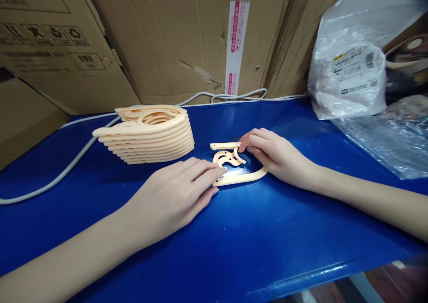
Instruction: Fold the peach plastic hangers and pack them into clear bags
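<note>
A folded peach plastic hanger [234, 164] lies flat on the blue table [234, 240] between my hands. My left hand [177, 196] rests palm down, its fingers stretched out and pressing the hanger's left end. My right hand [274, 155] curls round the hanger's right side, fingertips pinching its hook part near the top. A stack of several like peach hangers [150, 135] stands to the left, apart from both hands.
Cardboard boxes [187, 39] wall the back and left. A white cable [67, 164] runs along the table's back and left. Clear plastic bags [351, 71] with labelled contents sit at the right rear. The table's front edge is near at the lower right.
</note>
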